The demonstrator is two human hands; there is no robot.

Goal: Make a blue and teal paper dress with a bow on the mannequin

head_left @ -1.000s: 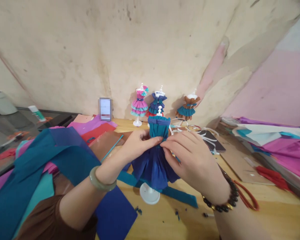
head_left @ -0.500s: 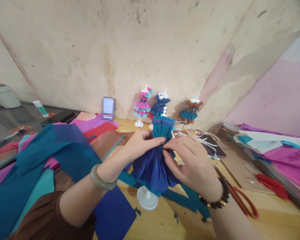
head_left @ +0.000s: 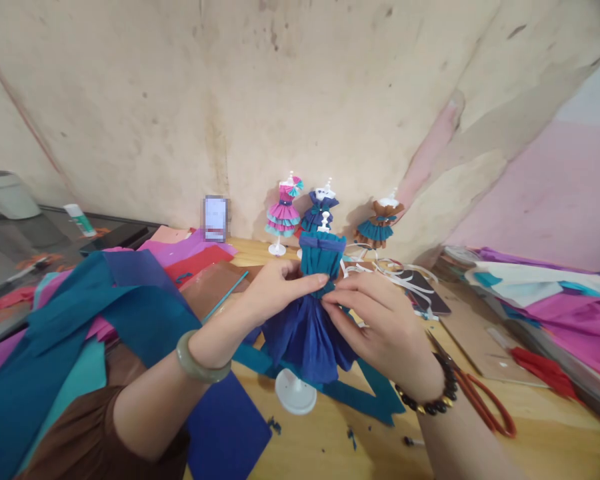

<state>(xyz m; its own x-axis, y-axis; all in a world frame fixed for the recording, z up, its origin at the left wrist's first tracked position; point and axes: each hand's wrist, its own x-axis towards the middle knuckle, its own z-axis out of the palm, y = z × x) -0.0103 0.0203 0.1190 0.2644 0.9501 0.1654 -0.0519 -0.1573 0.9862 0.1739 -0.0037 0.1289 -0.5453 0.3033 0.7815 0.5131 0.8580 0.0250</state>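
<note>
A miniature crepe-paper dress (head_left: 305, 337), with a teal pleated bodice, a blue band at its top and a gathered blue skirt, sits on a small white mannequin stand (head_left: 296, 392). My left hand (head_left: 280, 290) wraps around the back of the waist, its thumb pressed on the front. At the other side of the waist, my right hand (head_left: 385, 317) pinches the paper between thumb and fingertips. What exactly lies under those fingertips is too small to make out. Long teal paper strips (head_left: 355, 399) lie behind and beside the stand.
Three dressed mini mannequins, one in a pink dress (head_left: 283, 217), stand by the wall near a phone (head_left: 215, 219). Orange-handled scissors (head_left: 485, 397) lie at right. Teal paper (head_left: 80, 327) and a blue sheet (head_left: 230, 427) cover the left. Stacked paper (head_left: 570, 313) sits far right.
The stand's base tilts slightly differently and the skirt has shifted a little. My right fingertips have drawn closer together at the waist. A small dark-tipped object now shows near my right wrist.
</note>
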